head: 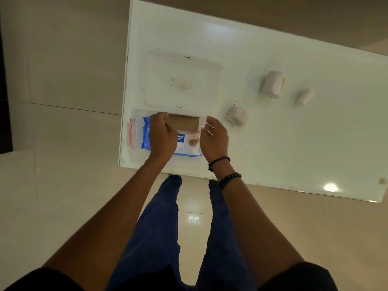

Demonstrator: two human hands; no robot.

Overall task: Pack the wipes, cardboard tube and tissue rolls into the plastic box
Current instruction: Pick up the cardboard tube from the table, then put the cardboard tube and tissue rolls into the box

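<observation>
A clear plastic box point(134, 124) with a red latch sits at the table's near left corner. Inside it lies a blue and white wipes pack point(187, 152). A brown cardboard tube point(184, 121) lies along the box's far side, over the pack. My left hand point(162, 137) has its fingers curled at the tube's left end. My right hand point(214, 139) hovers just off the tube's right end, fingers apart and holding nothing. Three white tissue rolls lie on the table to the right: a near one point(238, 116), a large one point(271, 85) and a small one point(305, 97).
The box's clear lid point(182, 80) lies flat just beyond the box. The white table point(294, 148) stretches to the right. The box's left side is close to the table's left edge. My legs stand at the near edge.
</observation>
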